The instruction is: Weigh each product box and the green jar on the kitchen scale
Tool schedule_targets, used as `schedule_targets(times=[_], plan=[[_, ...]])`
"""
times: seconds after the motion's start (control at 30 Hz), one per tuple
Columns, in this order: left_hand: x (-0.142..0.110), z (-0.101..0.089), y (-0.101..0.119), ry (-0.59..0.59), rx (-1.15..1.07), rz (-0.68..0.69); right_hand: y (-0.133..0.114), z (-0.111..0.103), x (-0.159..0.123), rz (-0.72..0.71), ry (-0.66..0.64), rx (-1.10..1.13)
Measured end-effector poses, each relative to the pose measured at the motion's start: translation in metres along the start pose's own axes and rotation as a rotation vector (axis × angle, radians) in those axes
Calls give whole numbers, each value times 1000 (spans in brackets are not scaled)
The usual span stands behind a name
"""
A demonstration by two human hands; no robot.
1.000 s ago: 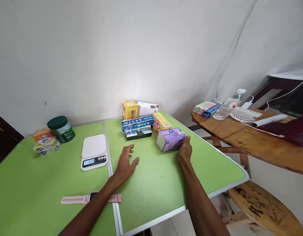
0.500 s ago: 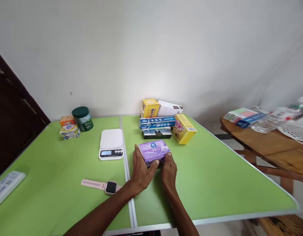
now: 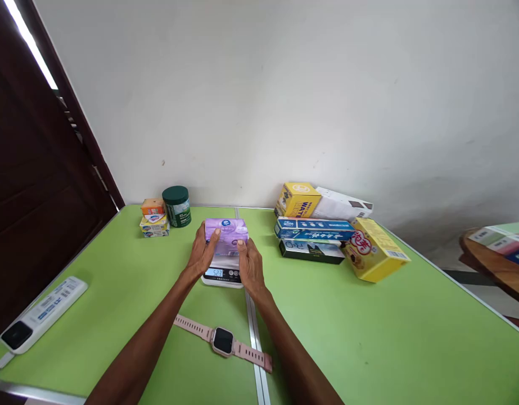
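Note:
Between my two hands is a purple tissue pack [image 3: 226,236], right over the white kitchen scale [image 3: 223,277]. My left hand [image 3: 202,250] grips the pack's left side, thumb on its front. My right hand [image 3: 251,264] presses its right side, with the thumb also on the front. Most of the scale's platform is hidden behind the pack; I cannot tell whether the pack touches it. The scale's display is lit and seems to read 523. Nearer to me, a smartwatch [image 3: 222,341] with a pink strap lies on the green table [image 3: 369,343].
Back left stand a green-lidded jar [image 3: 176,207] and small stacked soap boxes [image 3: 154,225]. To the right are a yellow box [image 3: 375,250], blue box [image 3: 313,229], black box [image 3: 311,251] and more boxes behind. A white device [image 3: 46,312] with a cable lies front left.
Both hands have carried the tissue pack left, from the table in front of the boxes to over the scale. The camera view has turned to the left.

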State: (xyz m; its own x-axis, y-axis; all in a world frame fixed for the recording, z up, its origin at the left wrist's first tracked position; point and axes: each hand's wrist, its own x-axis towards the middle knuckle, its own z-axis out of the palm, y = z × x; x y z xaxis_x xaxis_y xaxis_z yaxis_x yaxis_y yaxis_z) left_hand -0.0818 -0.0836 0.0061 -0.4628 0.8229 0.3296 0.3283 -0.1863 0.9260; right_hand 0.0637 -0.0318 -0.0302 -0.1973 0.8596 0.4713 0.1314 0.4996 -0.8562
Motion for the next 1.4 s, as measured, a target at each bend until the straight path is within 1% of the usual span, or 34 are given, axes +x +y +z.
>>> schedule_targets(times=[0.1, 0.17, 0.23, 0.3, 0.4, 0.47, 0.53, 0.7, 1.03, 1.27, 1.33, 1.4], plan=[[0, -10, -23, -37, 13, -50, 16, 1, -1, -60, -3, -77], [-2, -19, -41, -8, -1, -88, 29, -6, 0, -29, 50, -115], [-4, -28, -60, 49, -53, -139, 43, -15, 1, 63, 115, -140], [-3, -36, -78, 129, -146, -206, 55, -24, 2, 164, 151, -149], [2, -44, -92, 245, -312, -338, 64, -31, 0, 226, 156, -170], [6, -46, -94, 287, -395, -403, 65, -30, -2, 217, 149, -182], [8, -47, -92, 299, -442, -431, 63, -28, -4, 203, 145, -185], [5, -49, -90, 297, -447, -428, 59, -25, -6, 192, 142, -168], [1, -47, -100, 237, -320, -319, 57, -27, -6, 185, 128, -160], [-5, -44, -97, 208, -221, -269, 57, -27, -7, 186, 137, -169], [-9, -43, -93, 203, -142, -217, 56, -27, -7, 137, 154, -175], [-15, -43, -86, 200, -6, -103, 54, -26, -8, 44, 172, -210]])
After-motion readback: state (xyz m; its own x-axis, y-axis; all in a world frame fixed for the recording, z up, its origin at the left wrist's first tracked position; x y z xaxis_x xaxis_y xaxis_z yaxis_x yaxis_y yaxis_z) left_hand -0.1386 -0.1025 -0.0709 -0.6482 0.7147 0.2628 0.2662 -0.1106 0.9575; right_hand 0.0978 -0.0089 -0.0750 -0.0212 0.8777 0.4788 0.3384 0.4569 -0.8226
